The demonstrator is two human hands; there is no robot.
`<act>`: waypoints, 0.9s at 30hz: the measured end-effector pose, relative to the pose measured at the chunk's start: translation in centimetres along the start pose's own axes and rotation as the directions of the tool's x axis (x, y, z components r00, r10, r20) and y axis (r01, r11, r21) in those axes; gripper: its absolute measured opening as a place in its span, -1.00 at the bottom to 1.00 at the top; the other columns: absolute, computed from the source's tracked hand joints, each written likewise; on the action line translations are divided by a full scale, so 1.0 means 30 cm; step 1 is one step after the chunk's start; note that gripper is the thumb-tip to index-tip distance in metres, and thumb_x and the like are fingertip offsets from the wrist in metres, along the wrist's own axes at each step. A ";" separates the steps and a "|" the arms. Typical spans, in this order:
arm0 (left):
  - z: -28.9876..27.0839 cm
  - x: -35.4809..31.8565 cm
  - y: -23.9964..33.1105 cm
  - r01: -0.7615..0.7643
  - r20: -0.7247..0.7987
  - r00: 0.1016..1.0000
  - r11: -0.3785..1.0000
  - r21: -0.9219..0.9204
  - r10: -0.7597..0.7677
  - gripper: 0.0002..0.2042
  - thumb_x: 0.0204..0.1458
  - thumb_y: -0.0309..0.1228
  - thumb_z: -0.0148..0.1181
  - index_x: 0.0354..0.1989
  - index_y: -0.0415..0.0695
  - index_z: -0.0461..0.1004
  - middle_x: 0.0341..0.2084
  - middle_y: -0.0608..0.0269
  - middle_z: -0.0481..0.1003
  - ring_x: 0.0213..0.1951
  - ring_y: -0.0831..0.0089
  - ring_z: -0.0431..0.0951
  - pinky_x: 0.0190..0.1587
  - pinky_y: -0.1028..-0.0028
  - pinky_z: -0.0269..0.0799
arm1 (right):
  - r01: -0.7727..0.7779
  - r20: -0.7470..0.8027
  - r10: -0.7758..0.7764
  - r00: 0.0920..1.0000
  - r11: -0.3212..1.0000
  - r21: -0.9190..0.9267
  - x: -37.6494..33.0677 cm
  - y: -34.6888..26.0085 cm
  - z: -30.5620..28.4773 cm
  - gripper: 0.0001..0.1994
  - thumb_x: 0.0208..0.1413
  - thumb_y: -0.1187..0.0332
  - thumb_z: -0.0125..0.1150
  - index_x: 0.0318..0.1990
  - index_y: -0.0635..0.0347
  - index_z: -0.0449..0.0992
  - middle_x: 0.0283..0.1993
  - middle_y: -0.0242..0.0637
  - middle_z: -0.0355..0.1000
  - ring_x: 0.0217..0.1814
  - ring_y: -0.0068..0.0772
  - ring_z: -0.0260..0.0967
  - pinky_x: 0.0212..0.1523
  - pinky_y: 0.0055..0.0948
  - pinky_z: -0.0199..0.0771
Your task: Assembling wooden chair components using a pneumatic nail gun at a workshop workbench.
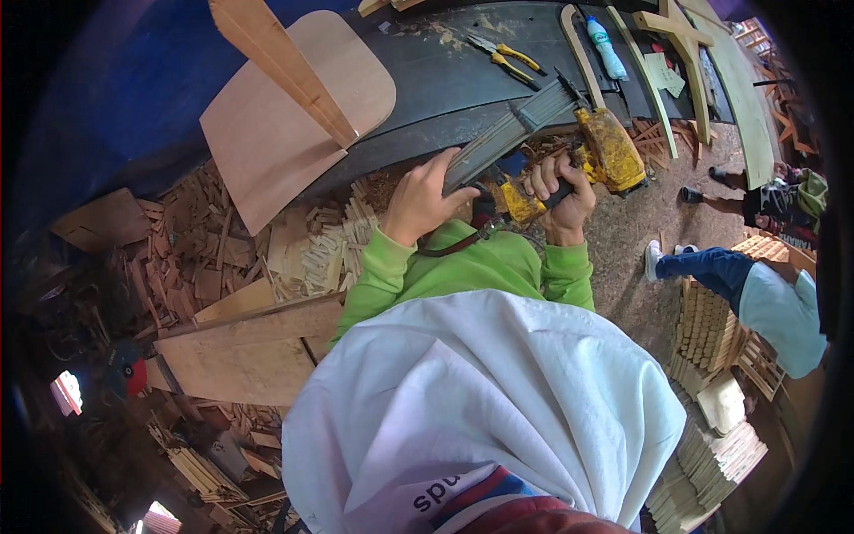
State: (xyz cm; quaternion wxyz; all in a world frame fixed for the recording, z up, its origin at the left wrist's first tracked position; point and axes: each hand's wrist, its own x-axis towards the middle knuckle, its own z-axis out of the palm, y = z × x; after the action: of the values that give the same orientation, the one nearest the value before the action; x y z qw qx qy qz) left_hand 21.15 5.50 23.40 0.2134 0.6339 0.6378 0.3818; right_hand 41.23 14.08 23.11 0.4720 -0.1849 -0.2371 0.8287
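Woodworking shop, seen from above; dark curved workbench (463,80) runs across the far side, floor below it littered with offcuts.

Yellow pneumatic nail gun (605,147) is held just in front of the bench's near edge, centre-right of view. Its long grey nail magazine (511,133) slants down to the left from the tool head.

Right hand (560,191): fingers wrapped shut around the gun's dark handle, body of the tool just far-right of the knuckles.

Left hand (422,196): fingers curled over the lower end of the magazine, thumb side toward the bench; touching it, grip looks loose rather than clenched.

Both forearms in bright green sleeves (391,267), meeting a white garment (480,400) that fills the near centre. A dark red hose or strap (458,242) loops below the tool, between the two wrists.

On the bench, far of the gun: yellow-handled pliers (503,58), a plastic bottle (605,49), curved wooden strips (578,49). A rounded plywood panel (285,125) leans at the bench's left end.

Floor left: heap of small wood scraps (231,240), and a broad plank (249,351) nearer. Right: stacks of cut wooden slats (712,329), with another person in blue trousers (712,267) and a light top beside them.
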 end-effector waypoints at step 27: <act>-0.120 -0.110 0.107 -0.199 -0.116 0.971 0.976 0.083 0.208 -0.89 -0.19 -0.54 0.23 -0.43 -0.22 0.52 -0.52 0.16 0.41 -0.41 0.21 0.45 -0.33 0.34 0.32 | 0.022 -0.055 -0.031 0.998 0.987 -0.159 -0.227 0.164 0.155 -0.82 0.04 0.28 -0.10 -0.54 0.08 0.17 -0.65 -0.41 0.04 -0.66 -0.50 0.05 -0.47 -0.41 0.18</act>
State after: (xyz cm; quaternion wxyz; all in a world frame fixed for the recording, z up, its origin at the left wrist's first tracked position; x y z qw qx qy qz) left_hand 20.86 1.22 27.35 0.1104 0.6782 0.5945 0.4177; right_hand 38.65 4.97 24.69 0.4733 -0.2425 -0.2910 0.7953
